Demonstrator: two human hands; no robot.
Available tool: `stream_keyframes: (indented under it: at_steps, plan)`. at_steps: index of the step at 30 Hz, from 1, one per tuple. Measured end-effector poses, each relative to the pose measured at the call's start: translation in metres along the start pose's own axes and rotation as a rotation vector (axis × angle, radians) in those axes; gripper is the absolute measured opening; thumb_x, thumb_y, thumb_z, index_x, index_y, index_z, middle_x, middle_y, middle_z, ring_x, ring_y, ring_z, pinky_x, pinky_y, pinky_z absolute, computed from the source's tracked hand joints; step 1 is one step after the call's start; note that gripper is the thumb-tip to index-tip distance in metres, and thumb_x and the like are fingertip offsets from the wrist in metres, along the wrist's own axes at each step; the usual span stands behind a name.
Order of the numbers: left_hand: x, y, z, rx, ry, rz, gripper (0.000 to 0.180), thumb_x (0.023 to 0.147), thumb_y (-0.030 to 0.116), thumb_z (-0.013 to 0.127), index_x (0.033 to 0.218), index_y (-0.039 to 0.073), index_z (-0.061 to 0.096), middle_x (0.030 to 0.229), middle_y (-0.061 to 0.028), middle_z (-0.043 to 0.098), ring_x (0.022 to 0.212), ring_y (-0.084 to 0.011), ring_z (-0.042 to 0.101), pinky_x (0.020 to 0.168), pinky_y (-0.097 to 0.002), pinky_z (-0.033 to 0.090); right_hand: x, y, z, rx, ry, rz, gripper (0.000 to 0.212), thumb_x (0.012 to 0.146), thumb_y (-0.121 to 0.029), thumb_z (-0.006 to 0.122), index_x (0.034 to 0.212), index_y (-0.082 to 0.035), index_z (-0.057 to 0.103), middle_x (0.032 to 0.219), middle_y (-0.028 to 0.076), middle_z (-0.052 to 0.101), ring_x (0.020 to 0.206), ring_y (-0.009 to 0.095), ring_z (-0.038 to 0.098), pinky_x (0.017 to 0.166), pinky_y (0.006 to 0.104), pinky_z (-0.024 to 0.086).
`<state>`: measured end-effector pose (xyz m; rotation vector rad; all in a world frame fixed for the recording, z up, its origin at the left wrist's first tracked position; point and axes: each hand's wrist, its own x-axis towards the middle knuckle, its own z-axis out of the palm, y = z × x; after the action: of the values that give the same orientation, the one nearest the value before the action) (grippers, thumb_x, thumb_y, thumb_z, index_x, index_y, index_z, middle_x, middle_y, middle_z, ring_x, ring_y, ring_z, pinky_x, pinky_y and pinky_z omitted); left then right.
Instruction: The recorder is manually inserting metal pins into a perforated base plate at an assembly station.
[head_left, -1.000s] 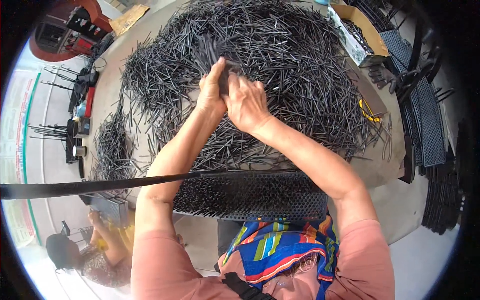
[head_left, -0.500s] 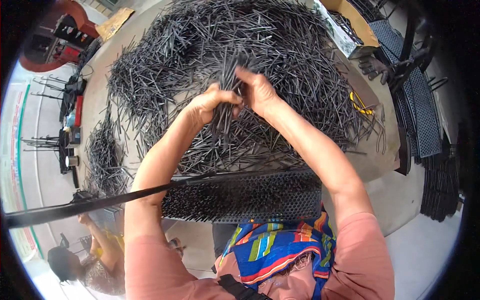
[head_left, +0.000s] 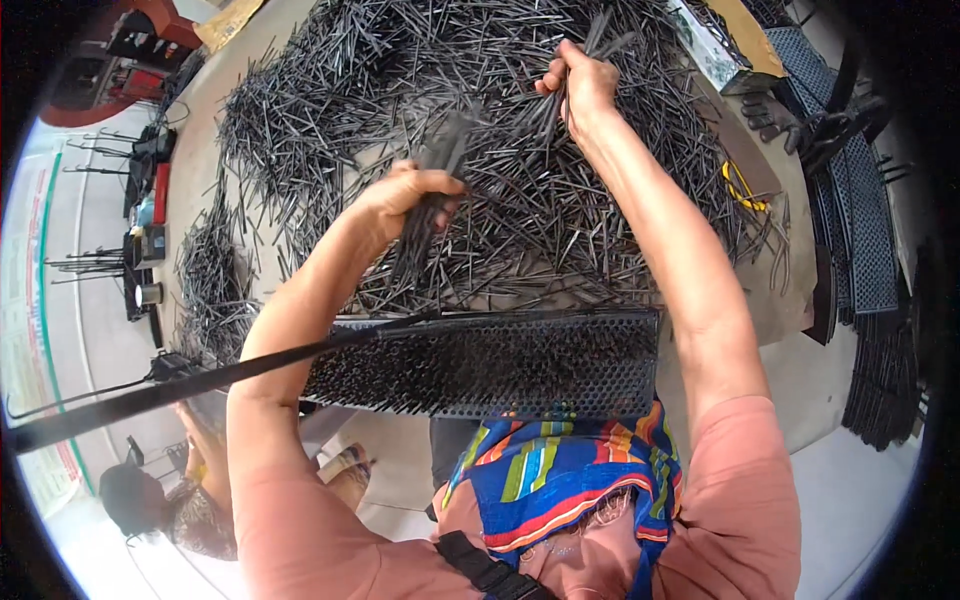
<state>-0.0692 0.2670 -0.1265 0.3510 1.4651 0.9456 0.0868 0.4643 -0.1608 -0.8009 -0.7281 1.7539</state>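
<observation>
A bundle of thin black rods stands in my left hand, whose fingers are wrapped round it. Farther off and to the right, my right hand is closed on a few more of the same rods, their ends poking out past the fingers. Both hands are over a wide heap of loose black rods spread on the table. Nearer to me lies a perforated tray with many short rods standing in its holes, mostly from its middle leftward.
A long dark bar crosses over my left forearm. At the right are a yellow-handled tool, a dark glove, an open box and more perforated trays. Another person sits at lower left.
My hands were together on one bundle and are now apart. The right hand has moved away and to the right with some rods; the left keeps the rest.
</observation>
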Motion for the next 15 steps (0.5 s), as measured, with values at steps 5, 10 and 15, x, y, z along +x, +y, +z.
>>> stream_keyframes:
  at_steps: [5,10,15]
  plan:
    - [0.001,-0.005,-0.041,-0.516,-0.105,0.16,0.013,0.082,0.008,0.068,0.089,0.0,0.06,0.07,-0.0069,0.06,0.057,-0.0171,0.059,0.054,-0.031,0.051,-0.032,0.043,0.027,-1.036,-0.502,-0.208,0.02,0.081,-0.019,0.067,0.088,-0.002,0.061,0.068,0.009,0.061,0.06,0.024,0.062,0.058,0.0397,0.053]
    - [0.004,-0.005,-0.049,-0.778,0.128,0.302,0.008,0.081,0.004,0.065,0.083,-0.001,0.058,0.071,-0.0105,0.06,0.061,-0.0212,0.06,0.058,-0.0357,0.053,-0.106,0.075,0.029,-1.643,-0.908,-0.601,0.042,0.071,-0.019,0.069,0.11,-0.002,0.063,0.1,0.02,0.066,0.092,0.032,0.065,0.081,0.0386,0.05]
    - [-0.026,0.02,-0.016,-0.861,0.351,0.676,0.007,0.081,0.0,0.065,0.082,-0.001,0.058,0.074,-0.0117,0.061,0.064,-0.0241,0.063,0.059,-0.0367,0.056,-0.125,0.058,0.038,-0.141,-0.434,0.368,0.03,0.09,-0.029,0.056,0.102,-0.002,0.062,0.092,0.013,0.069,0.08,0.023,0.066,0.073,0.0339,0.048]
